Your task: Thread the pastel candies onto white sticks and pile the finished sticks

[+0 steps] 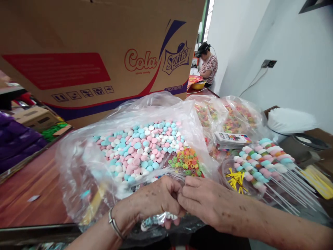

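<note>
My left hand (158,196), with a bracelet at the wrist, is closed around a shiny clear plastic wrapper (156,220) that shows below its fingers; what is inside is mostly hidden. Pressed against it, my right hand (205,199) pinches something at the same spot, too small and covered to make out. Just beyond both hands lies a big clear bag of pink, blue and white candies (140,146). Ring-shaped gummies (187,161) sit at its right side. Gold twist ties (235,180) lie in a round clear container (225,166) right of my right hand.
Candy skewers on white sticks (262,159) are piled at the right, beside a stack of printed cards (231,139). Bags of colourful gummies (234,114) stand behind. A large cardboard box (85,41) blocks the back. Another person (209,66) sits farther off.
</note>
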The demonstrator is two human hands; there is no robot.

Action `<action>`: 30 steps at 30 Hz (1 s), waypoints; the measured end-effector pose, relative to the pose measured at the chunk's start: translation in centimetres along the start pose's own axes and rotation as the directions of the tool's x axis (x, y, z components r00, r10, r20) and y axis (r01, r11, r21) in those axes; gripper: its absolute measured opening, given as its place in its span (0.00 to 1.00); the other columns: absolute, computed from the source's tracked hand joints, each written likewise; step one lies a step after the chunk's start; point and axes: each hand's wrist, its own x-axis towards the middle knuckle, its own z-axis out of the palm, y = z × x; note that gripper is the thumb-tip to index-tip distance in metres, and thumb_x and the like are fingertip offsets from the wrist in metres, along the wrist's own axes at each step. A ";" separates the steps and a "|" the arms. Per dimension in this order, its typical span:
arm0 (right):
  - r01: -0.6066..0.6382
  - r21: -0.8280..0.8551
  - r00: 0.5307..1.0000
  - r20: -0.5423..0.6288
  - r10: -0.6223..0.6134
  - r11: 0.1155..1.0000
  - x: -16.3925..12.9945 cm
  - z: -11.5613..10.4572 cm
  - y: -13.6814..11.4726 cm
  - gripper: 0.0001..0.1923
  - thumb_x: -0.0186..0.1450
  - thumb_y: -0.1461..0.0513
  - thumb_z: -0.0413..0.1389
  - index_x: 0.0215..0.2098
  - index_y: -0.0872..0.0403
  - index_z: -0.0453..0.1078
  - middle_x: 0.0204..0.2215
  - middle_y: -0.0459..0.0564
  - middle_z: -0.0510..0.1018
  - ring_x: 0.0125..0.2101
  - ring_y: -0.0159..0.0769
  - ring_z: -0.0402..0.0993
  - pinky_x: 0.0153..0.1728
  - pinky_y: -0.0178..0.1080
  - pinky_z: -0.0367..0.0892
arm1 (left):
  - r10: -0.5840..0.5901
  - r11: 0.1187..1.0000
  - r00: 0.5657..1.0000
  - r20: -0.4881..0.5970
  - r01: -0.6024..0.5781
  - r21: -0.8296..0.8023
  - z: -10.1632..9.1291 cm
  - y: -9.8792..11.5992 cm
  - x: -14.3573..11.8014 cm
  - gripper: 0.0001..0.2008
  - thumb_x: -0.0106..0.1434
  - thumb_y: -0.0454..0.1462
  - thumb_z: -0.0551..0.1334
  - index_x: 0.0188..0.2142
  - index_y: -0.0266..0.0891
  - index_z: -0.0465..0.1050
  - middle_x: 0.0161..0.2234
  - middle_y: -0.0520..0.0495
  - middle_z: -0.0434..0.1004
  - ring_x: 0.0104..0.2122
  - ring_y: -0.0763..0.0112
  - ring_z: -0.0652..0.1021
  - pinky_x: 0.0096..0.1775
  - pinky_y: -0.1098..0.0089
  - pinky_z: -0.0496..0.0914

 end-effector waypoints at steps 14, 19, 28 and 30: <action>-0.494 0.015 0.727 -0.541 0.422 0.870 4.0 3.7 3.4 0.12 0.65 0.69 0.47 0.25 0.55 0.65 0.22 0.48 0.69 0.25 0.34 0.62 0.27 0.37 0.55 | 0.863 0.456 0.275 -0.425 -0.058 0.888 1.3 -2.6 1.8 0.09 0.60 0.27 0.56 0.38 0.37 0.71 0.37 0.38 0.76 0.39 0.56 0.75 0.43 0.56 0.69; -0.501 0.352 0.551 -0.575 0.605 0.791 6.6 2.0 2.5 0.10 0.65 0.69 0.47 0.28 0.54 0.63 0.23 0.43 0.69 0.25 0.29 0.65 0.27 0.31 0.59 | 0.708 0.699 0.315 -0.632 -0.444 0.560 2.2 -2.6 1.0 0.06 0.66 0.36 0.58 0.33 0.39 0.70 0.29 0.48 0.72 0.30 0.66 0.72 0.34 0.67 0.68; -0.330 0.523 0.530 -0.585 0.613 0.785 7.2 2.6 -0.4 0.09 0.62 0.70 0.47 0.25 0.54 0.63 0.22 0.43 0.67 0.25 0.29 0.64 0.28 0.32 0.58 | 0.531 0.677 0.743 -0.407 -0.661 -0.324 -3.1 0.7 -4.3 0.33 0.63 0.60 0.51 0.26 0.36 0.79 0.19 0.41 0.79 0.26 0.56 0.79 0.35 0.58 0.71; -0.343 0.488 0.524 -0.609 0.595 0.802 7.4 3.1 -0.3 0.09 0.62 0.69 0.48 0.26 0.54 0.64 0.23 0.44 0.66 0.26 0.29 0.64 0.29 0.32 0.58 | 0.377 0.743 0.829 -0.412 -0.537 -0.401 -2.9 0.2 -4.1 0.30 0.65 0.56 0.53 0.30 0.34 0.80 0.23 0.40 0.81 0.27 0.58 0.79 0.36 0.61 0.70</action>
